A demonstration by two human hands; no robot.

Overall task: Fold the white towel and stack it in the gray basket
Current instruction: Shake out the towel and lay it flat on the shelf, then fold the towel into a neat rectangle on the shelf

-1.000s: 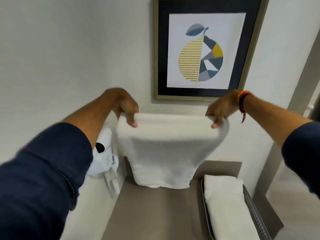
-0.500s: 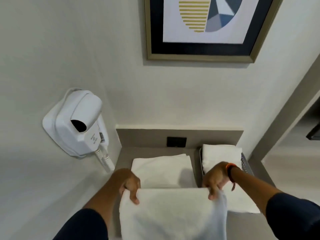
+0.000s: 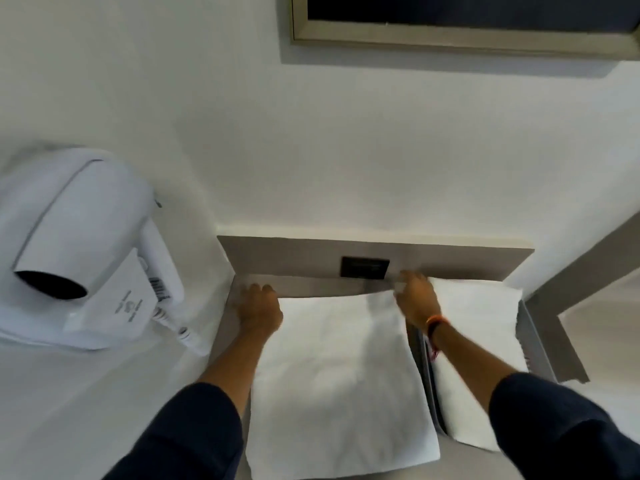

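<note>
The white towel (image 3: 339, 368) lies folded flat on the grey counter (image 3: 311, 284), a long rectangle running from the front edge toward the back wall. My left hand (image 3: 258, 308) is at its far left corner, fingers curled over the edge. At the far right corner my right hand (image 3: 414, 301), with an orange band on the wrist, pinches a bit of white cloth. The gray basket (image 3: 535, 344) stands right of the towel, touching its side, with another folded white towel (image 3: 479, 344) inside. My right forearm crosses over the basket's left rim.
A white wall-mounted hair dryer (image 3: 79, 251) with a coiled cord hangs on the left wall beside the counter. A black socket (image 3: 364, 267) sits in the grey backsplash behind my hands. A framed picture (image 3: 450, 32) hangs above. The counter ends at the right behind the basket.
The towel, held up in the air by its top edge, has been brought down and its near half laid forward over the far half. Both hands moved away to the far corners.
</note>
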